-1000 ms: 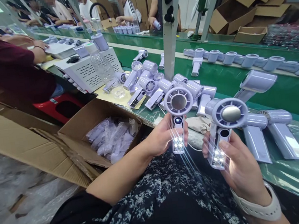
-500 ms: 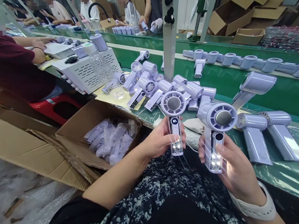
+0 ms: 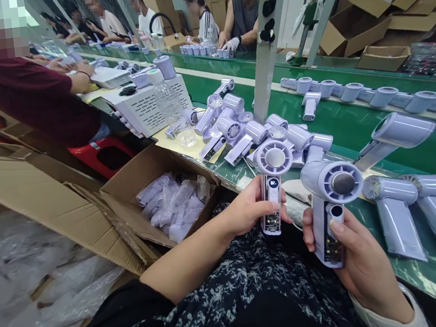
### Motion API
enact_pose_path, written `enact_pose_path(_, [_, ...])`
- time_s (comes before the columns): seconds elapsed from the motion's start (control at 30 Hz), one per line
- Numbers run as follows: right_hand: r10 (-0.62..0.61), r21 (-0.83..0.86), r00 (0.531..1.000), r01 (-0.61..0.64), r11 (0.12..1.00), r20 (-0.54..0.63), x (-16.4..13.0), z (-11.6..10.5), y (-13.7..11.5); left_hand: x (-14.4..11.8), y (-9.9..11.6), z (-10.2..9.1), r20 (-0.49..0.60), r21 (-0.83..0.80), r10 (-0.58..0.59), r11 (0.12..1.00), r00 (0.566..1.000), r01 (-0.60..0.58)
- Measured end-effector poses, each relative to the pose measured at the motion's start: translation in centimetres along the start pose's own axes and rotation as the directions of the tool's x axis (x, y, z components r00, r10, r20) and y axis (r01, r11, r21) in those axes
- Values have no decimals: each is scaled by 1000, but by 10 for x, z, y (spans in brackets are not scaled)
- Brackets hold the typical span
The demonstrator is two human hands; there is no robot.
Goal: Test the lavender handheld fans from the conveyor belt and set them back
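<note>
A long green surface (image 3: 355,121), smooth and faintly glossy, runs from twelve o'clock down to four o'clock. At nine o'clock a brown corrugated cardboard box (image 3: 127,195) stands open, filled with crinkled clear plastic bags (image 3: 175,200). A white perforated metal case (image 3: 144,106) stands at eleven o'clock with a clear ribbed plastic bottle (image 3: 167,98) just beside it. A heap of pale lilac handheld fans (image 3: 245,129), each a round drum on a flat handle, lies in the middle of the surface; two more fans (image 3: 415,204) lie flat at three o'clock. A person in a dark red sleeve (image 3: 33,95) works at ten o'clock.

Over a black floral-print lap, the left hand (image 3: 247,210) is closed around the handle of an upright fan (image 3: 273,183) whose small round display glows. Just beside it, toward four o'clock, the right hand (image 3: 355,258) grips the handle of a second fan (image 3: 330,203), thumb pressed on its front, the drum tilted rightward with a smooth silver hub.
</note>
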State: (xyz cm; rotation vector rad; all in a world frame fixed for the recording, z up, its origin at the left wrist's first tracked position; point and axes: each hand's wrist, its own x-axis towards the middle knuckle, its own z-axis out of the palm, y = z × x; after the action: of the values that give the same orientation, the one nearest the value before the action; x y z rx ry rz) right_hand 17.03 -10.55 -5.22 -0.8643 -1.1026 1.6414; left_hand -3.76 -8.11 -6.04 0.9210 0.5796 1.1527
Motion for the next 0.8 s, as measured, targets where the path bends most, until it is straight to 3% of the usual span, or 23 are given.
enact_pose_path(0.17, [5,-1,998,-5,1000,-69,1,3,-2,0,-3,-1,-39,28,-35,999,999,36])
enact_pose_path(0.33, [26,61,998,-22,998,-61,2,6,-2,-3,0,-2,-62,131,-19,991,998,27])
enact_pose_path(0.47, [115,152,991,-103,983,-69,4,2,-1,-4,9,-1,-53,220,-39,974,998,50])
enact_pose_path(0.6, [198,165,965,-171,971,-170,4,-1,0,-6,14,4,-167,298,-63,948,984,112])
enact_pose_path(0.67, [193,166,967,-166,972,-165,3,0,0,-8,11,7,-168,266,-87,955,982,130])
enact_pose_path(0.8, [135,183,988,-120,976,-73,0,6,-4,-14,4,15,-57,104,-55,993,997,61])
